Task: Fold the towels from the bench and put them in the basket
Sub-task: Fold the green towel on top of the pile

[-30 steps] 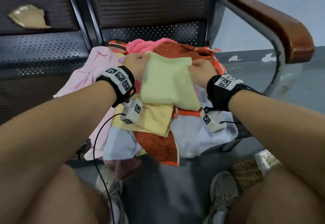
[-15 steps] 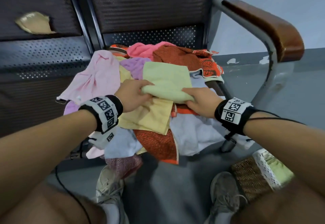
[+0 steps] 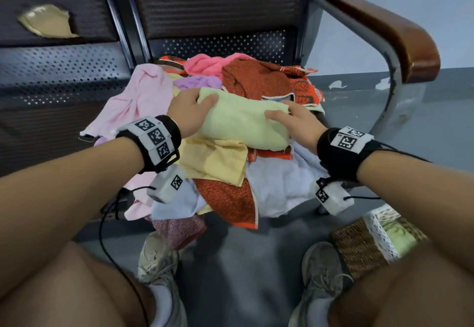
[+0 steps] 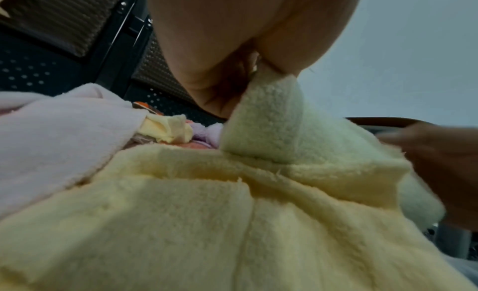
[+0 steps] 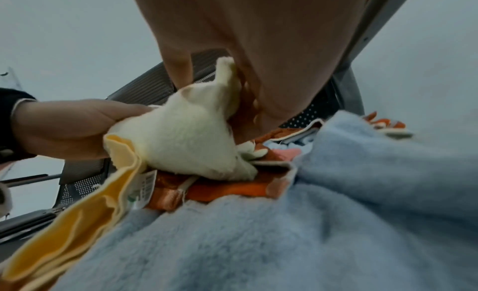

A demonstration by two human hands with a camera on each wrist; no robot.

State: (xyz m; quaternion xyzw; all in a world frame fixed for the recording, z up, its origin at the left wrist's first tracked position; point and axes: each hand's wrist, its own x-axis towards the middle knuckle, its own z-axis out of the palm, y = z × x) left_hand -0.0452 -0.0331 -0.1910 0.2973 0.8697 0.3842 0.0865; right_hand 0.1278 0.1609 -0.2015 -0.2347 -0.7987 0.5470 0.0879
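Observation:
A pale green towel (image 3: 243, 124) lies doubled over on top of the towel pile on the bench seat (image 3: 64, 75). My left hand (image 3: 202, 102) pinches its far left corner, thumb on top; the left wrist view shows that corner of the green towel (image 4: 269, 115) pulled up between my left hand's (image 4: 254, 67) fingers. My right hand (image 3: 280, 115) grips the far right corner; in the right wrist view the green towel (image 5: 186, 136) bunches up into my right hand (image 5: 232, 79). The wicker basket (image 3: 359, 252) stands on the floor at lower right.
Under the green towel lie a yellow towel (image 3: 215, 162), a pale blue one (image 3: 279, 185), orange-red ones (image 3: 256, 80) and a pink one (image 3: 138, 98). A wooden armrest (image 3: 392, 34) stands to the right. My shoes (image 3: 159, 257) rest on the grey floor below.
Both hands moved from the towel's near edge back up to its far corners. The green towel, flat half a second ago, now lies doubled and slightly lifted.

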